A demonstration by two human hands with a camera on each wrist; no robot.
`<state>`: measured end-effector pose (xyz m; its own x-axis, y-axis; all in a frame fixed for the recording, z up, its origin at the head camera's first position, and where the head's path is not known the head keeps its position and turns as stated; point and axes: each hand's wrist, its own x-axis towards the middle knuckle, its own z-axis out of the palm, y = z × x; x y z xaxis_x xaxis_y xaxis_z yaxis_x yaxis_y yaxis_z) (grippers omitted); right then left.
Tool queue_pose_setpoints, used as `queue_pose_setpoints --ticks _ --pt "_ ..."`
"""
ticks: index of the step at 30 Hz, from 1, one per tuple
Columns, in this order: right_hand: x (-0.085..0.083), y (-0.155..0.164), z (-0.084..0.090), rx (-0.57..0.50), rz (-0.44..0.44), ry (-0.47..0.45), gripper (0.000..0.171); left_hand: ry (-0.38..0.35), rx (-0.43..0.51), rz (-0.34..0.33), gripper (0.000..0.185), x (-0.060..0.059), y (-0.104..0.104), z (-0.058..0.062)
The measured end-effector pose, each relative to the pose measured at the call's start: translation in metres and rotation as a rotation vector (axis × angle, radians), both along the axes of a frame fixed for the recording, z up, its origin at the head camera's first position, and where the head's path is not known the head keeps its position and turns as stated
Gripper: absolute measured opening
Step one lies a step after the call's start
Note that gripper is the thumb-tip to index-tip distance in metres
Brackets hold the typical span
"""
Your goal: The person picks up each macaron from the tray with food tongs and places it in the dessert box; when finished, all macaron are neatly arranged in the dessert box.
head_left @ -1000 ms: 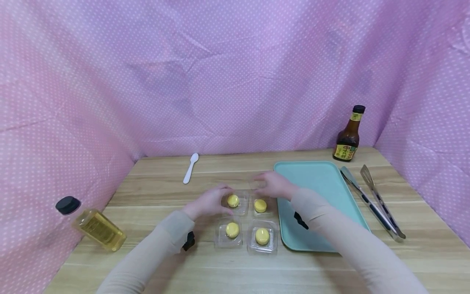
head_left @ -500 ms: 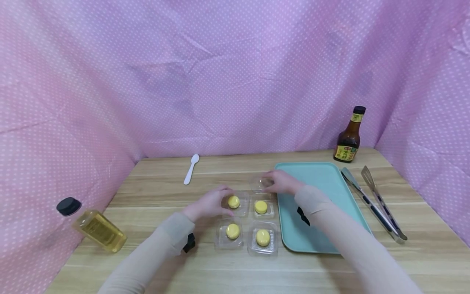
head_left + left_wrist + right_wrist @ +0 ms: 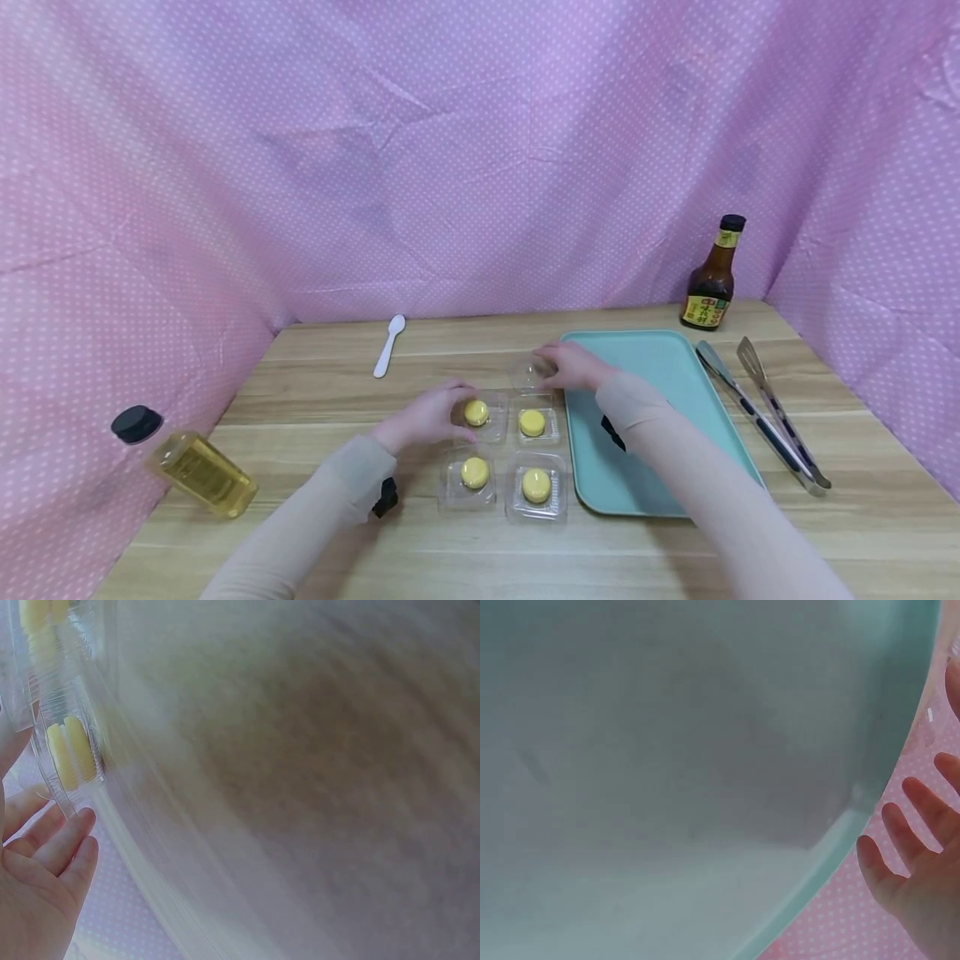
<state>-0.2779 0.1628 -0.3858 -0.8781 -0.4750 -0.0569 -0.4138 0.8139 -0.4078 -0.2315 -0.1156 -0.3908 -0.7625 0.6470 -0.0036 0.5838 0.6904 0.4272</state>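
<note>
Several clear plastic boxes, each with a yellow macaron, stand grouped left of a pale teal tray. My left hand holds the back left box by its left side, thumb in front and fingers behind. Its macaron shows upright between shell halves in the left wrist view. The back right box has its clear lid folded back behind it. My right hand is beside that lid, over the tray's back left corner; its fingers are spread in the right wrist view. In front sit two more boxes, the left one and the right one.
The teal tray lies right of the boxes, with metal tongs alongside. A brown sauce bottle stands at the back right. At left is an oil bottle; a white spoon lies at the back.
My right hand has shifted right, away from the back right box and its lid, which now shows more plainly. My left hand has stayed at the back left box.
</note>
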Motion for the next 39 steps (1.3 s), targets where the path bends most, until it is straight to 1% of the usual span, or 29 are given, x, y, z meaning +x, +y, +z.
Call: queue_pose_setpoints --ticks 3,7,10,16,20,28,33,39 --pt "-0.002 -0.001 0.001 0.004 0.010 -0.006 0.070 0.008 -0.008 0.000 0.075 0.000 0.000 0.000" --pt "-0.005 -0.004 0.003 0.001 0.018 -0.048 0.070 0.009 -0.014 0.006 0.075 0.000 0.000 -0.002" --pt "-0.007 -0.006 0.002 0.023 0.035 -0.066 0.069 0.005 -0.009 0.008 0.075 0.000 0.000 -0.001" --pt "-0.009 -0.011 0.002 0.065 0.067 -0.067 0.068 -0.002 0.008 0.007 0.074 0.001 -0.001 -0.001" --pt "-0.009 -0.013 0.004 0.083 0.054 -0.079 0.068 -0.001 0.006 0.008 0.074 0.000 -0.001 -0.002" --pt "-0.011 -0.018 0.001 0.158 0.029 -0.051 0.067 0.001 -0.006 0.015 0.074 0.001 -0.001 -0.002" --pt "-0.012 -0.021 -0.002 0.168 0.013 -0.046 0.068 -0.002 -0.006 0.022 0.074 0.002 0.000 -0.001" --pt "-0.012 -0.023 -0.001 0.180 -0.021 -0.068 0.068 -0.011 -0.007 0.029 0.074 0.003 0.001 -0.001"
